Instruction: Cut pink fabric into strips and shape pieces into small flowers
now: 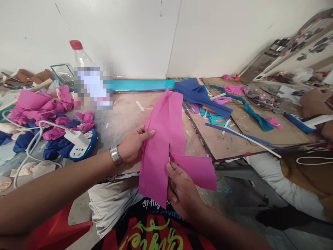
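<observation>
Bare forearms, no sleeves reaching the wrists. On the left wrist, a silver metal watch with a linked band [116, 155], just behind the left hand [132, 144]; nothing worn on the right hand [182, 191]. Below, a black T-shirt with red panels and green looping script [153, 236], plus pale grey-white trousers [111, 205].

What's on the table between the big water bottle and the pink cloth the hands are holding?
In the head view, mostly bare table lies between the bottle and the pink cloth. Only a small white strip and a few tiny scraps lie there.
</observation>
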The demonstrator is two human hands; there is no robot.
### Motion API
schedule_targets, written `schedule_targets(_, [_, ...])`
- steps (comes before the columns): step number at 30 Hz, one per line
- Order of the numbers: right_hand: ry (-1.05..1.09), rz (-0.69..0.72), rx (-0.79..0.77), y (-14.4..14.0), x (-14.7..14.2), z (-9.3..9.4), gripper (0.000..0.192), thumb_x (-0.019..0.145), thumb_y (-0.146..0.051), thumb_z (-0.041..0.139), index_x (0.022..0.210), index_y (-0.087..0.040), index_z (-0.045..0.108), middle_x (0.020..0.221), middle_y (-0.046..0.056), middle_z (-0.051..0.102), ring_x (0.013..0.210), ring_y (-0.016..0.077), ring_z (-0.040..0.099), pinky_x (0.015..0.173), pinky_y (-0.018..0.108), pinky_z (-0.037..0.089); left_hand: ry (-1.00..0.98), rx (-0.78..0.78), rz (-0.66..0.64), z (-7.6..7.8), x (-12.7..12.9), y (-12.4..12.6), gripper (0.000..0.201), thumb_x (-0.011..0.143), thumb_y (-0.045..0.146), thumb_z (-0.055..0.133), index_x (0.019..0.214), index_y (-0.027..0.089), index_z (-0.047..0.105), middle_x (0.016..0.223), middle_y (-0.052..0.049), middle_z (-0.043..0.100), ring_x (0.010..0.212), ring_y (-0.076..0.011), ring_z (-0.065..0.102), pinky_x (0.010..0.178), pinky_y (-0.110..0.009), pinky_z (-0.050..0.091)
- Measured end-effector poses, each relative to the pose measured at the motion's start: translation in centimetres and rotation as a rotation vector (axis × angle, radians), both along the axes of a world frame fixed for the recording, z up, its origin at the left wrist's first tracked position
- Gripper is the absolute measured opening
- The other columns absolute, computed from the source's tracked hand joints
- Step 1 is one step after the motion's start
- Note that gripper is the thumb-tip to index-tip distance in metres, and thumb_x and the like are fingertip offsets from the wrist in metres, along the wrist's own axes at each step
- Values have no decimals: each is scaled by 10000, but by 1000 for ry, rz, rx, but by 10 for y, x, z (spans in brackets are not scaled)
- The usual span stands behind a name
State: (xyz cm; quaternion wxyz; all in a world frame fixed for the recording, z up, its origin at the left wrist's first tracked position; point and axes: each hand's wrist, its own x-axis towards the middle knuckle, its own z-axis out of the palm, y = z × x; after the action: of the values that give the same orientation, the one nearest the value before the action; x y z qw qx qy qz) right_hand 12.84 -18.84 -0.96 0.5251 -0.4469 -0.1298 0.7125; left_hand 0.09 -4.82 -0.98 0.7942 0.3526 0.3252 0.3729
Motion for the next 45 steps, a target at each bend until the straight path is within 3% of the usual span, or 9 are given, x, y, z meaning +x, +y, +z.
schedule_targets(16, [-84,-82,-19,-1,1,1,543,640,-568,863,876,-210,529,453,-125,479,281,28,305,258,138,190,-23,-30,-36,9,3,-3,362,779,229,792,1105,141,662,1012,-93,749,823,-196,719,779,-345,591])
schedule_targets(24, [-119,-42,-37,4,5,1,567,623,-615,852,818,-201,518,426,-125,459,274,17,262,261,134,185,-36,-34,-46,9,3,-5,350,783,220,788,1096,139,655,1038,-106,745,848,-209,726,783,-337,584])
schedule_targets(34, [-1,0,-7,3,10,-2,459,729,-543,804,791,-184,525,505,-76,558,288,12,289,321,151,220,-25,-36,-24,7,0,-2,359,784,217,780,1112,132,661,1007,-102,747,783,-187,706,789,-358,585])
schedule_targets(45, [-96,-82,-4,9,7,-2,519,655,-575,850,791,-189,531,483,-111,491,286,10,289,274,133,175,-53,-86,-55,8,1,-5,309,781,178,775,1067,125,670,976,-92,756,796,-181,711,765,-315,574])
